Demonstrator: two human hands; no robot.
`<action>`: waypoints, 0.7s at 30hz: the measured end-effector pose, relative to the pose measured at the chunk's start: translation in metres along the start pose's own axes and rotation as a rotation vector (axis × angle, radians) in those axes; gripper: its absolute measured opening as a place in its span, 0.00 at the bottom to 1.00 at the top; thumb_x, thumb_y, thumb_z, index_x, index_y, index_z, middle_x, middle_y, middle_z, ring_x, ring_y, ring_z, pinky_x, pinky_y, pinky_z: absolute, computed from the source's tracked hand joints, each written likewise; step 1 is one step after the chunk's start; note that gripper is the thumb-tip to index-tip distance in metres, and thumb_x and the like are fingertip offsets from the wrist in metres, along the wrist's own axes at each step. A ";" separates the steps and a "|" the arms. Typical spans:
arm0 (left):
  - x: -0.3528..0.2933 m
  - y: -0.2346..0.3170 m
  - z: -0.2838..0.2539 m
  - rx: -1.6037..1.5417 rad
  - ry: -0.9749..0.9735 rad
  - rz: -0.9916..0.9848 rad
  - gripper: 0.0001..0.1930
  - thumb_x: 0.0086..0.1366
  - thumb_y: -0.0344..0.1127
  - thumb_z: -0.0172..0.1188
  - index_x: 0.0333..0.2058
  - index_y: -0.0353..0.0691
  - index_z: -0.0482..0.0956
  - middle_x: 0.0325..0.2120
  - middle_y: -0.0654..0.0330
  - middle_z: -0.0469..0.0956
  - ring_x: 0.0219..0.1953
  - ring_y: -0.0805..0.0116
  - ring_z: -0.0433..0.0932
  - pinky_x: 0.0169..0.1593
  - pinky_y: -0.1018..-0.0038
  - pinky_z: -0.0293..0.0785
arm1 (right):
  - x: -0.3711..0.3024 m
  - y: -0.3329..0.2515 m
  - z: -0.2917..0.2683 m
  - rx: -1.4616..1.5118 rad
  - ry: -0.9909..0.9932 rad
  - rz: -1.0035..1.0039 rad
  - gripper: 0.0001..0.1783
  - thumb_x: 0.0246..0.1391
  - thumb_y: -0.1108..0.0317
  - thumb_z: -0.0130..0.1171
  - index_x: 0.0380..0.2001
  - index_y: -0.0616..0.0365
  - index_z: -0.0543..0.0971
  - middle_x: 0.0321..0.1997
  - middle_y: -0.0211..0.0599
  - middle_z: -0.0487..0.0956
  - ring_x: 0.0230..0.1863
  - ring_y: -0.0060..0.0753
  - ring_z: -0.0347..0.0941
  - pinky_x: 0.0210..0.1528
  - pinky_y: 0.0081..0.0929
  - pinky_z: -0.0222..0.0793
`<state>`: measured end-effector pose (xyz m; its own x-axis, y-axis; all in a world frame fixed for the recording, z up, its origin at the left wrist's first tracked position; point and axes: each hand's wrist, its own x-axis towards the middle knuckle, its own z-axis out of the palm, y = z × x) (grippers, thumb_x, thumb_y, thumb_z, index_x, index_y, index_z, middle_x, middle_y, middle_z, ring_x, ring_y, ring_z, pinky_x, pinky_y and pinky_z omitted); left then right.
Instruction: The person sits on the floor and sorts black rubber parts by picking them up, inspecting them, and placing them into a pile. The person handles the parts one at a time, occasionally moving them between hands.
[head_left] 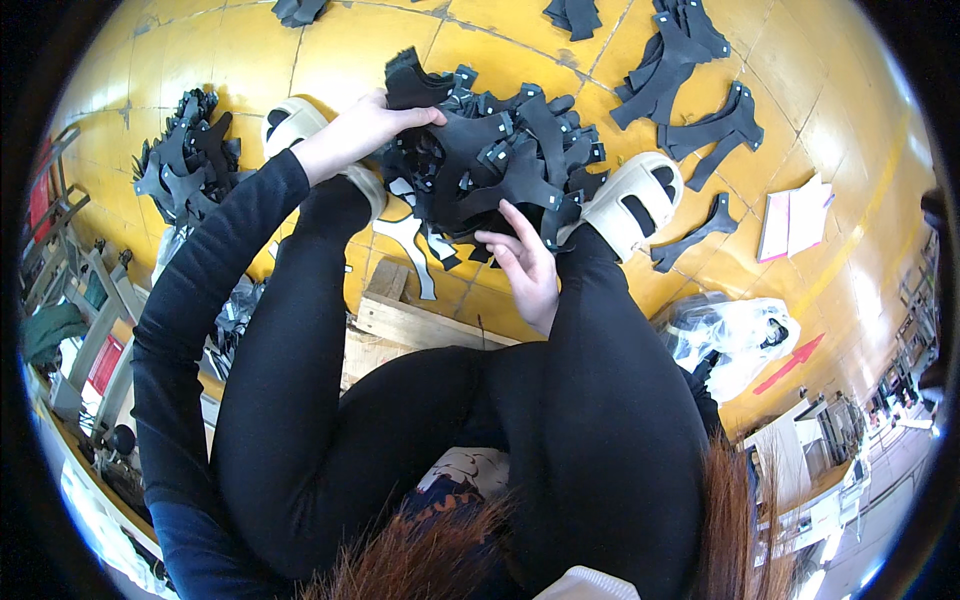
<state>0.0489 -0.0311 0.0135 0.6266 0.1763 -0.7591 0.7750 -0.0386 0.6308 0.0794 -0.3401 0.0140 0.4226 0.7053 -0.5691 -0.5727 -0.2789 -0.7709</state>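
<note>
A large heap of dark, Y-shaped cut pieces [520, 175], many with small pale tags, lies on the floor between my feet. At the heap's far left side, my left hand [375, 128] grips a small stack of the dark cut pieces [412, 85], thumb on the near side and fingers hidden behind. My right hand [525, 265] is at the near edge of the heap, palm turned up and fingers apart. Its fingertips are close to a tagged piece; whether they touch it I cannot tell. White Y-shaped scraps [408, 243] show below the heap.
A smaller dark pile [188, 165] sits at the left. Loose bundles [665, 70] and a single piece [697, 235] lie to the right, near a notebook [795, 218]. My sandals [632, 205] flank the heap. A plastic bag [725, 335] and a wooden stool [400, 322] are nearer me.
</note>
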 end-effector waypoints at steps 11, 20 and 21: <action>0.002 -0.015 -0.026 0.045 0.048 0.025 0.19 0.67 0.45 0.61 0.47 0.36 0.82 0.40 0.58 0.84 0.47 0.71 0.79 0.57 0.74 0.70 | 0.005 0.035 0.006 -0.800 -0.880 0.023 0.16 0.62 0.65 0.55 0.51 0.58 0.77 0.46 0.41 0.82 0.49 0.43 0.78 0.54 0.37 0.73; -0.019 -0.016 -0.032 -0.055 0.097 0.028 0.20 0.67 0.50 0.59 0.48 0.41 0.83 0.40 0.67 0.84 0.44 0.77 0.75 0.50 0.78 0.67 | 0.023 0.138 0.027 -1.309 -0.916 -0.794 0.16 0.56 0.64 0.54 0.48 0.49 0.78 0.56 0.21 0.71 0.47 0.26 0.72 0.48 0.30 0.69; -0.024 -0.022 -0.036 -0.022 0.107 -0.008 0.20 0.67 0.50 0.59 0.47 0.41 0.83 0.40 0.67 0.84 0.44 0.77 0.75 0.50 0.78 0.67 | 0.024 0.138 0.028 -1.343 -0.930 -0.796 0.15 0.56 0.64 0.54 0.47 0.50 0.78 0.54 0.22 0.71 0.48 0.26 0.72 0.49 0.30 0.68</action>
<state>0.0144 0.0008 0.0235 0.6072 0.2803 -0.7434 0.7772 -0.0151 0.6291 -0.0092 -0.3432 -0.0976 -0.4733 0.8805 -0.0263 0.6395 0.3229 -0.6977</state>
